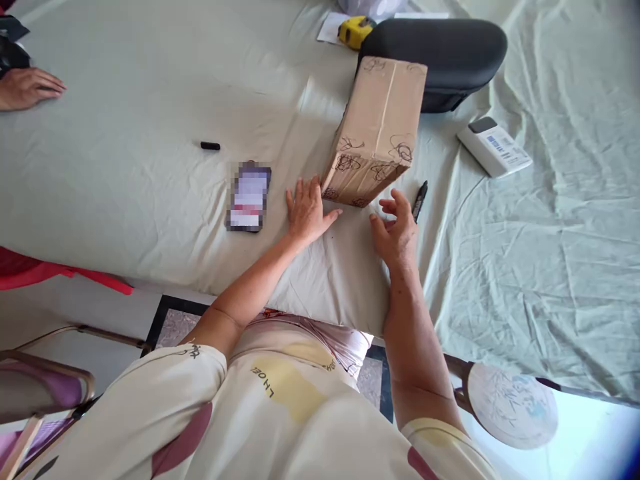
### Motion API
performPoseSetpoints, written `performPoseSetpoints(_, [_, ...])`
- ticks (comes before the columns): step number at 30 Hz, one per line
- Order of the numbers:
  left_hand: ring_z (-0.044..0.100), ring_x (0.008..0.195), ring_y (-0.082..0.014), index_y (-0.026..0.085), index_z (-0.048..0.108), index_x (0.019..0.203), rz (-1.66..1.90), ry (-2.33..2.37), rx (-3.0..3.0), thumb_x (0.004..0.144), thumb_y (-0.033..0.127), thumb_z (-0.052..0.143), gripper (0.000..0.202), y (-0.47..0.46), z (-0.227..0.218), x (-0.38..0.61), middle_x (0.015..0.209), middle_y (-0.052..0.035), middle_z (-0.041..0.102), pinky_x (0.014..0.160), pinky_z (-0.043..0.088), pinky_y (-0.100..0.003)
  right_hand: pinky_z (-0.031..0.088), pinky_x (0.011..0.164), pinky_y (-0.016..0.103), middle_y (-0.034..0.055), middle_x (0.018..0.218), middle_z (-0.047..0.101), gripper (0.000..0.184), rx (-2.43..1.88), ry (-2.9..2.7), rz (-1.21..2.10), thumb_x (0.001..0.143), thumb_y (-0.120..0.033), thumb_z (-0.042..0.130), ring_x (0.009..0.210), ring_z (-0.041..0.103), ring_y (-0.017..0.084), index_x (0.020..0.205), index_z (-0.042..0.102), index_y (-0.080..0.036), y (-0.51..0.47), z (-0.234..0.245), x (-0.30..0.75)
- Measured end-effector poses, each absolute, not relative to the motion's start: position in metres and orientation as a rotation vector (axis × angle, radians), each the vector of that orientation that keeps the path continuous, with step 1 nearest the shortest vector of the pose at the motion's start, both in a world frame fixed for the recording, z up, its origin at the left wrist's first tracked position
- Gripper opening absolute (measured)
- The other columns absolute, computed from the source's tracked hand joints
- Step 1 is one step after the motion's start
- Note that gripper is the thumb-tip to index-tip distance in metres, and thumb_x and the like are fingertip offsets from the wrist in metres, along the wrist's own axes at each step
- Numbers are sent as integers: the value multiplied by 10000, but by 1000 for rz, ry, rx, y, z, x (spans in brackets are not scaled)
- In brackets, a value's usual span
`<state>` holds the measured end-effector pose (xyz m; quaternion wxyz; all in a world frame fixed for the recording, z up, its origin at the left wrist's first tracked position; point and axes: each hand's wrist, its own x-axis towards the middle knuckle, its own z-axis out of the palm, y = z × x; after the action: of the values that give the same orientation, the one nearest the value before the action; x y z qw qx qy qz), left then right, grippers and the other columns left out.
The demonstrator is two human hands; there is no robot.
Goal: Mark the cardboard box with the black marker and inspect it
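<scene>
Far left, another person's hand lies flat on the pale green wrinkled cloth that covers the table; a red plastic chair edge sits below it at the table's near side. Small black pen cap lies alone on the cloth, and a dark rectangular phone is face up nearer the person. Left hand is palm down on the cloth, fingers spread wide and holding nothing, fingertips just beside the near left corner of the brown paper-wrapped box with black scribbles. The box stands tilted at table centre between and beyond both hands. Right hand is raised by the box's near right corner, fingers loosely curled and apart, gripping nothing. Black marker pen lies just past its fingertips; contact cannot be told. Behind the box are a yellow tape measure and a black padded oval cushion; a white labelled handheld device lies to the right.
</scene>
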<state>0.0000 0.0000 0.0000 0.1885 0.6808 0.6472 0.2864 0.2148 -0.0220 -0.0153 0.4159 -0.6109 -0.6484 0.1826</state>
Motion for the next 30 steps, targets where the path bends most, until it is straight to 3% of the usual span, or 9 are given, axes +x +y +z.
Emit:
performPoseSetpoints(4, [330,1649,-439,100,452,1537,757,1794,1962,859,360,838,823,-7,1,1,1672,-278,472,1354,146,-706,572,1040,549,107,1251,752,690,-1520,-1772,387,880,-367,673,1159,698,302,1540,496,-274,-26,-19,205])
performPoseSetpoints(8, [402,1615,-428,86,460,1469,835,1835,1917,785,405,918,883,-8,0,4,1598,-317,524,1352,225,-645,578,1007,533,81,1167,727,766,-1502,-1762,392,862,-448,731,1098,682,292,1557,454,-286,-28,-19,199])
performPoseSetpoints(15, [650,1369,-371,184,530,1297,1082,1788,1950,742,476,962,761,-11,-7,4,1389,-195,680,1231,455,-559,591,942,533,87,1121,591,843,-1545,-1658,381,840,-540,779,1057,601,285,1545,404,-272,-35,-11,187])
performPoseSetpoints(25, [734,1174,-317,201,548,1234,1249,1742,2015,826,675,807,677,-11,-10,-1,1205,-148,755,1091,535,-492,604,793,416,-21,894,585,713,-1416,-1559,216,808,-412,799,816,604,186,1461,538,-294,-24,-28,195])
performPoseSetpoints(30, [729,1211,-302,219,519,1363,1330,1633,2002,902,697,706,690,-7,-19,-9,1286,-157,747,1083,548,-465,618,779,354,-31,871,656,538,-1320,-1530,341,881,-351,707,796,657,159,1403,589,-292,-27,-20,194])
